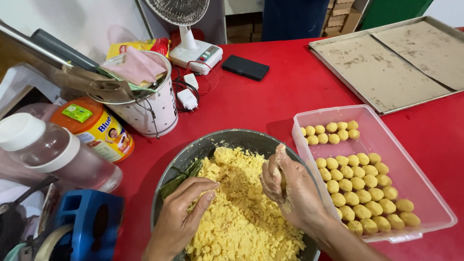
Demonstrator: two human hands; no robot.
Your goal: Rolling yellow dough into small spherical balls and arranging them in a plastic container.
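Right hand (290, 186) squeezing yellow paste lump (279, 169) (long axis upright).

Crowded left, open red tabletop (251, 99) in the middle.
Hemmed in on the left by a white patterned bucket (157, 108), an orange-lidded tub (94, 126) and a clear plastic bottle (58, 154); blocked on the right by a clear rectangular container (425, 193) of yellow dough balls, touching the round grey metal bowl (232, 140). Free lane behind the bowl toward a black phone (245, 67); farther right, a paper-lined metal baking tray (386, 67).
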